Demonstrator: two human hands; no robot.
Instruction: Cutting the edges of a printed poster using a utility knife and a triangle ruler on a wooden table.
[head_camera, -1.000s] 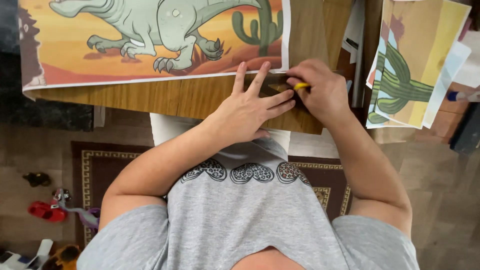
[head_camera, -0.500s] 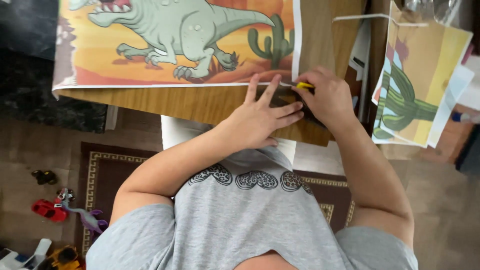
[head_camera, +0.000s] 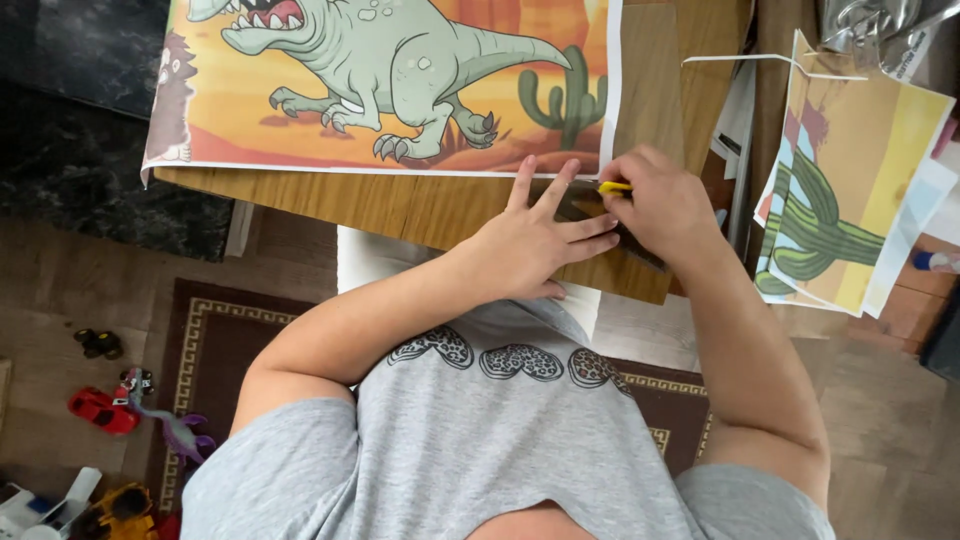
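Note:
My left hand lies flat with fingers spread on a dark ruler-like strip at the near edge of the wooden table. My right hand is closed around a small yellow tool, its tip at the lower right corner of a large dinosaur poster. The poster shows a green dinosaur and a cactus on an orange ground, with a white border. Most of the strip is hidden under both hands.
A stack of cut printed sheets with a green cactus hangs over the table's right side. Crumpled foil sits at the top right. Toy cars and a figure lie on the floor and patterned rug at lower left.
The view has shifted, so poster and table sit lower and further right in frame. Both hands stay together at the poster's lower right corner, still on the strip and yellow tool.

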